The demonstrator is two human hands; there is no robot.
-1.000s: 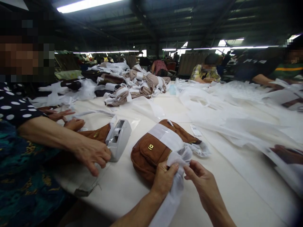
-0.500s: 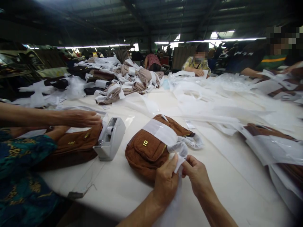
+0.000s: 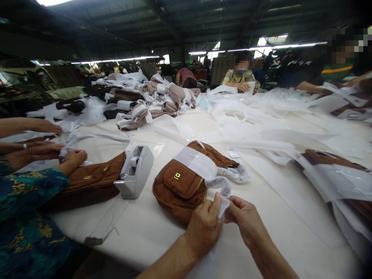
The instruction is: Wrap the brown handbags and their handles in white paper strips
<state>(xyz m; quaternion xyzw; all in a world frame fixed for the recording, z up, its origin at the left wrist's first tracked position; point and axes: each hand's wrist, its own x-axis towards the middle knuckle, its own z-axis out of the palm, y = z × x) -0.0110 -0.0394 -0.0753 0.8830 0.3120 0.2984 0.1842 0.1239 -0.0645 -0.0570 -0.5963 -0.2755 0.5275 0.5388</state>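
Dim workshop, roofed with dark beams (image 3: 162, 15) and lit by rows of lamps (image 3: 116, 60); its foreground is filled by a white table (image 3: 139, 224). Near the table's front edge, in the middle, a brown bag (image 3: 174, 195) is laid flat, with its gold emblem (image 3: 177, 176) turned upward. Its upper part is crossed by a white band (image 3: 199, 162). At its right side a white strip (image 3: 225, 188) is gripped by both hands: it is pinched between thumb and fingers of the left hand (image 3: 205, 224), which is placed against the bag's lower right edge, and its edge is nipped by the fingertips of the right hand (image 3: 242, 215), just beside. A small card (image 3: 233, 152) is seen beyond the bag. To the left, a tape dispenser (image 3: 135, 172) is set against the end of a second bag (image 3: 95, 170), over which a co-worker's hand (image 3: 74, 159) is held. Farther back, wrapped bags (image 3: 174, 97) are heaped; to the right, white sheets (image 3: 276, 116) are spread, and another wrapped bag (image 3: 308, 157) is partly covered by them.
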